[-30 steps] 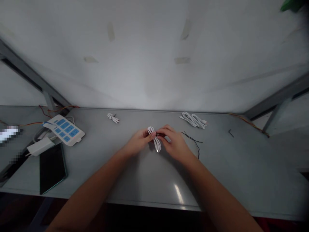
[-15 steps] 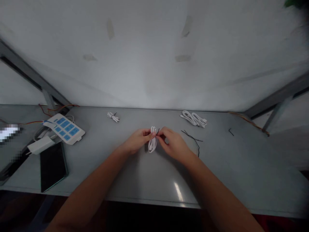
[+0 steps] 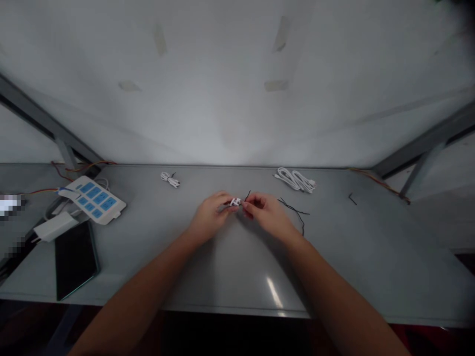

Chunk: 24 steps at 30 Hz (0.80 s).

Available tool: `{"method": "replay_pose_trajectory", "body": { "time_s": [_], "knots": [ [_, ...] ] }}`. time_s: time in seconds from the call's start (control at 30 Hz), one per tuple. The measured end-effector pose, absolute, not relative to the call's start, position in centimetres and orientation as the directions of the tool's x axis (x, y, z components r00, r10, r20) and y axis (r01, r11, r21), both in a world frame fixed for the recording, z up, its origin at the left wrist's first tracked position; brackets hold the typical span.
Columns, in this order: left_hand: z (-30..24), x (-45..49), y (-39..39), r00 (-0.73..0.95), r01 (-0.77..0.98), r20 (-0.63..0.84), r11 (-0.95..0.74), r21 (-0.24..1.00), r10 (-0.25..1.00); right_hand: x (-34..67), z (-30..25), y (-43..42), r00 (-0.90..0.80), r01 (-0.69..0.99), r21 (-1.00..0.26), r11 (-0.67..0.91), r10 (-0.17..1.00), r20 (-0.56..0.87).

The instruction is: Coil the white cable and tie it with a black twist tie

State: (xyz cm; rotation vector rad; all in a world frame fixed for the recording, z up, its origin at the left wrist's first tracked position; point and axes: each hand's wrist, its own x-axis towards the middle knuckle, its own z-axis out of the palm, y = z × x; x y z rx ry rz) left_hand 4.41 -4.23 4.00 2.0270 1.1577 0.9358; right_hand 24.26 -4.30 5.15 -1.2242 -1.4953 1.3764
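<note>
My left hand (image 3: 211, 214) and my right hand (image 3: 266, 212) meet over the middle of the grey table (image 3: 230, 257). Between their fingertips is a small coiled white cable (image 3: 235, 201), mostly hidden by the fingers. A thin black tie (image 3: 247, 195) sticks up from the bundle beside my right thumb; my right fingers pinch it. Both hands hover just above the table surface.
A bundled white cable (image 3: 169, 179) lies far left of centre, loose white cables (image 3: 296, 179) far right. Black ties (image 3: 295, 211) lie beside my right hand, another (image 3: 352, 199) further right. A power strip (image 3: 92, 199), white adapter (image 3: 54, 226) and dark phone (image 3: 75, 258) sit at left.
The white cable hung down long between my hands; now it is drawn up into a small bunch in my fingers. The black tie end now points upward. The view shifted slightly.
</note>
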Motion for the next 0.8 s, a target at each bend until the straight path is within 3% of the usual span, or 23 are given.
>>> {"method": "replay_pose_trajectory", "body": {
  "time_s": [0.17,0.27,0.4,0.53,0.6,0.67,0.73,0.8],
  "knots": [
    [3.7,4.1,-4.6,0.548,0.497,0.524,-0.758,0.423,0.652,24.6,4.6,-4.0,-0.341,-0.103,-0.929,-0.355,0.890,-0.302],
    [3.7,4.1,-4.9,0.548,0.538,0.561,-0.775,0.331,0.620,24.7,4.1,-3.7,-0.353,-0.176,-0.909,-0.379,0.886,-0.301],
    [3.9,4.2,-4.8,0.397,0.584,0.383,-0.552,0.596,0.834,24.4,3.5,-3.4,-0.207,-0.070,-0.989,-0.127,0.972,-0.111],
    [3.4,4.4,-3.8,0.377,0.376,0.031,-0.184,0.908,0.926,24.2,3.6,-3.8,-0.156,0.247,-0.952,0.183,0.977,0.147],
    [3.1,4.6,-3.5,0.348,0.198,-0.138,0.071,0.978,0.927,24.2,4.0,-4.1,-0.224,0.343,-0.881,0.327,0.939,0.261],
    [3.0,4.9,-3.5,0.327,0.065,-0.246,0.238,0.969,0.912,24.2,4.3,-4.3,-0.300,0.370,-0.819,0.438,0.891,0.341],
    [3.0,5.2,-3.7,0.334,0.049,-0.238,0.236,0.971,0.912,24.2,4.2,-4.2,-0.306,0.379,-0.799,0.467,0.878,0.368],
    [3.0,5.3,-3.8,0.292,0.120,-0.127,0.095,0.988,0.948,24.0,3.8,-3.9,-0.240,0.381,-0.839,0.389,0.918,0.317]
  ]
}}
